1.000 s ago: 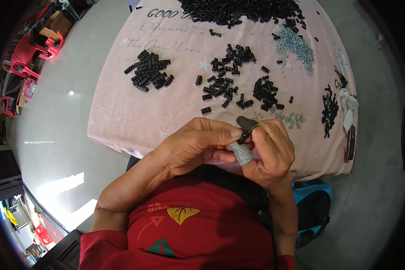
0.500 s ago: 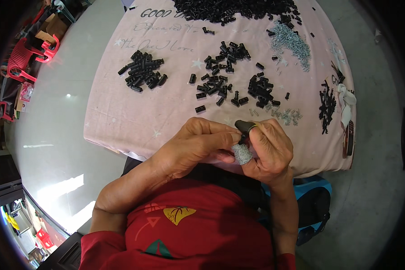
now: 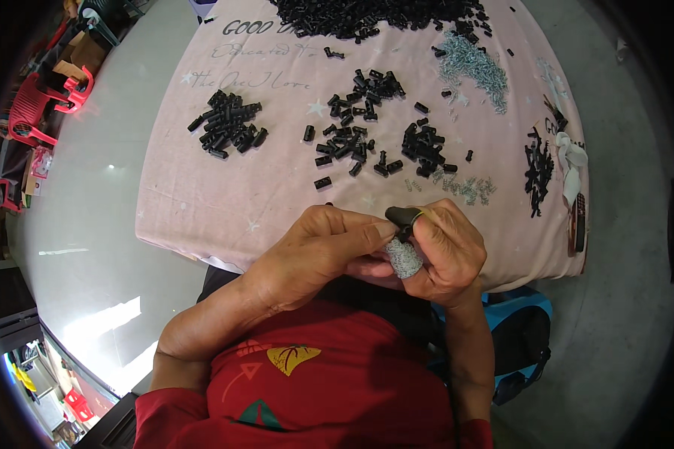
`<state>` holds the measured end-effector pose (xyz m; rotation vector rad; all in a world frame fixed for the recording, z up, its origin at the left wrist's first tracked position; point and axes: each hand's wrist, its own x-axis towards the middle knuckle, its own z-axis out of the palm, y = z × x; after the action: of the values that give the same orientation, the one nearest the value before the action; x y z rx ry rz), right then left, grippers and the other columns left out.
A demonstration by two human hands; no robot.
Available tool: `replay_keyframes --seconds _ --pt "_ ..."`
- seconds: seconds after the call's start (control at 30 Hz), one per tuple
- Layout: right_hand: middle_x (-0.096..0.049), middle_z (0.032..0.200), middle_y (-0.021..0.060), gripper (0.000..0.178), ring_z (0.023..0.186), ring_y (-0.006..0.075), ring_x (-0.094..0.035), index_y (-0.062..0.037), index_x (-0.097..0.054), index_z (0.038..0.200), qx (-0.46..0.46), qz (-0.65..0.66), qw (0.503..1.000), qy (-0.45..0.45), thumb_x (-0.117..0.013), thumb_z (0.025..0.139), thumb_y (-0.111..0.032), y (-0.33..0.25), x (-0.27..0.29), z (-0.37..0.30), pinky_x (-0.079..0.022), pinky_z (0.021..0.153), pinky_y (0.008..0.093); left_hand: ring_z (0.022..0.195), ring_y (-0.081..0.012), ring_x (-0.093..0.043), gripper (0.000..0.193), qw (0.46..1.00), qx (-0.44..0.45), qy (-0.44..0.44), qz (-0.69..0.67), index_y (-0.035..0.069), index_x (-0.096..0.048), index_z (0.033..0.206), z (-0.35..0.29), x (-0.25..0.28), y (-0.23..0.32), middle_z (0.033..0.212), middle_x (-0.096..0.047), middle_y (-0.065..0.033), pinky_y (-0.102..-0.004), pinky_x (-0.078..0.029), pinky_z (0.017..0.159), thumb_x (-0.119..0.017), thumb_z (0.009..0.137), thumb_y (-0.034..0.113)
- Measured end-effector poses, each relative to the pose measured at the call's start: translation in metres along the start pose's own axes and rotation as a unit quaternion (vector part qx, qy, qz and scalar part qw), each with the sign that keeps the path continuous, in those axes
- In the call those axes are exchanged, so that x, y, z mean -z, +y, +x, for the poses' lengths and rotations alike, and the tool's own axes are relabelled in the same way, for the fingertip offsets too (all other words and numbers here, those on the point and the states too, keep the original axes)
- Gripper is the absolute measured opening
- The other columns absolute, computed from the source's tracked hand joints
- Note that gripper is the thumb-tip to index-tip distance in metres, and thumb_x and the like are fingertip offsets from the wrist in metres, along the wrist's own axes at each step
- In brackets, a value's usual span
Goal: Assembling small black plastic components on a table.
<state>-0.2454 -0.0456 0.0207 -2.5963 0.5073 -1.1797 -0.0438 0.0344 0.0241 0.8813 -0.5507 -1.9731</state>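
My left hand (image 3: 318,243) and my right hand (image 3: 453,251) meet just over the front edge of the table. A small black part (image 3: 404,234), mostly hidden by the fingers, is pinched between them. On my right hand, a dark finger cot (image 3: 402,217) covers one fingertip and a grey speckled sleeve (image 3: 405,259) wraps the thumb. My left thumb and forefinger press together close to the dark tip. Ahead of the hands lie small springs (image 3: 469,188), a cluster of black cylindrical pieces (image 3: 424,146) and more loose black cylinders (image 3: 344,146).
A pink cloth (image 3: 180,202) covers the table. Another heap of black cylinders (image 3: 228,123) lies left, a large black heap (image 3: 382,16) far back, silvery small parts (image 3: 478,71) back right. Thin black pieces (image 3: 538,172) and a remote-like handset (image 3: 578,224) line the right edge.
The view has shifted slightly, so the table's things sit a little further left. Both hands keep their pinch on the small black part, with only slight finger movement.
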Motion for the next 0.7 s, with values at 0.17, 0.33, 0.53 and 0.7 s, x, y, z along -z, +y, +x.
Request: replay_keyframes --seconds 0.17,0.33,0.53,0.7 --pt "-0.071 0.090 0.0128 0.046 0.075 0.0293 -0.068 0.0056 -0.072 0.103 -0.026 0.020 0.999 0.004 -0.093 0.071 -0.020 0.0020 0.0036 0.0013 -0.054 0.066 0.0371 0.108 -0.0191 -0.072 0.037 0.999 -0.012 0.010 -0.043 -0.009 -0.066 0.135 -0.0022 -0.0074 0.0052 0.121 -0.073 -0.0153 -0.0338 -0.061 0.099 -0.060 0.111 0.019" --pt "-0.074 0.098 0.0145 0.045 0.082 0.0306 -0.071 0.0064 -0.073 0.107 -0.026 0.002 0.999 0.037 -0.090 0.070 -0.011 0.0058 0.0015 -0.0054 -0.056 0.070 0.0370 0.108 -0.0201 -0.072 0.040 0.999 -0.011 -0.005 -0.044 -0.008 -0.064 0.138 -0.0030 -0.0032 0.0068 0.121 -0.073 -0.0158 -0.0339 -0.061 0.100 -0.058 0.111 0.020" --pt "-0.075 0.103 0.0159 0.046 0.087 0.0317 -0.071 0.0063 -0.074 0.111 -0.043 0.001 0.997 0.062 -0.088 0.069 -0.007 0.0019 0.0026 -0.0036 -0.057 0.075 0.0382 0.111 -0.0225 -0.074 0.040 1.000 -0.005 0.013 -0.018 -0.008 -0.065 0.137 -0.0041 0.0002 0.0097 0.121 -0.074 -0.0167 -0.0342 -0.061 0.101 -0.060 0.111 0.021" --pt "-0.076 0.104 0.0157 0.043 0.088 0.0320 -0.072 0.0058 -0.074 0.111 -0.045 0.005 0.997 0.056 -0.085 0.071 -0.004 -0.0006 0.0021 -0.0055 -0.058 0.075 0.0387 0.104 -0.0191 -0.075 0.037 0.998 -0.023 0.048 0.013 -0.007 -0.068 0.134 -0.0068 -0.0034 0.0099 0.119 -0.075 -0.0157 -0.0312 -0.062 0.098 -0.061 0.110 0.021"
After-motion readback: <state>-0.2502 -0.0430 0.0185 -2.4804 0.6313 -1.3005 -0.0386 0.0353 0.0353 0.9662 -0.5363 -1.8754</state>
